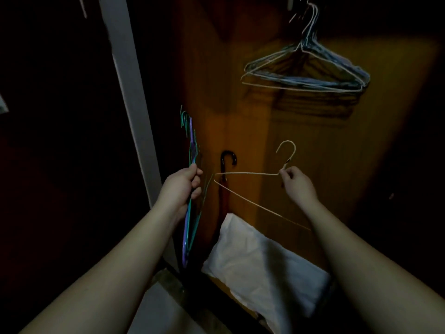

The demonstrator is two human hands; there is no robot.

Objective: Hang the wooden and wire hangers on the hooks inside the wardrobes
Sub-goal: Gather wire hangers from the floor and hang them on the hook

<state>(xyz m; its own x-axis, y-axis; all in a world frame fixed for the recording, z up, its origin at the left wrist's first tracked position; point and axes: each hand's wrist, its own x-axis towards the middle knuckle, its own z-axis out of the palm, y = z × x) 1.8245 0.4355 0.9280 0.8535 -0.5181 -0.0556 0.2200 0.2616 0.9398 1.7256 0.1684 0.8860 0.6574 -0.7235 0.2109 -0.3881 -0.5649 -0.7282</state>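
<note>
My left hand (184, 183) grips a bunch of green and purple wire hangers (190, 213), held upright with their hooks pointing up. My right hand (297, 183) pinches the neck of a single pale wire hanger (248, 173) just below its hook, its body reaching out to the left. High on the wardrobe's wooden back wall, several grey and white wire hangers (305, 73) hang from a dark hook (297, 6) at the top right.
A black umbrella with a curved handle (227, 162) stands in the wardrobe corner. A white folded cloth or bag (265, 263) lies on the wardrobe floor. A pale door frame (134, 92) runs down the left. The room is dim.
</note>
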